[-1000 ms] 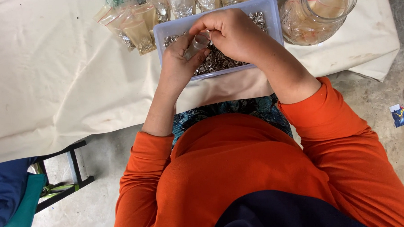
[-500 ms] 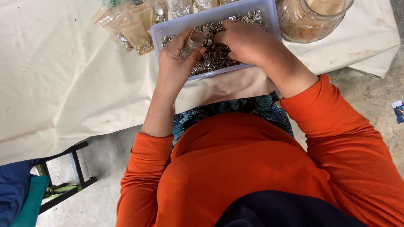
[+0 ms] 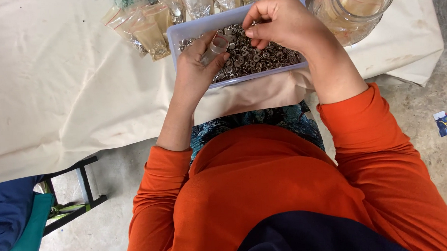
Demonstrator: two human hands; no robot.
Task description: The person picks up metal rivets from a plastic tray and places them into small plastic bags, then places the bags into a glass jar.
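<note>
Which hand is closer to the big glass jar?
Right. The right hand hovers over the tray, just beside the glass jar; the left hand is at the tray's far side.

Shiny metal snaps [image 3: 250, 54] – translucent plastic tray [image 3: 179, 32] – matt cream cloth [image 3: 61, 85].

Cloth-covered table [image 3: 61, 85] with tray [image 3: 176, 34], bags [image 3: 147, 31]

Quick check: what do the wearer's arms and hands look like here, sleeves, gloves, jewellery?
Both arms wear orange long sleeves pushed up toward the elbows, forearms bare. The left hand and right hand are bare: no gloves. No rings, watch or bracelets show from this angle.
</note>
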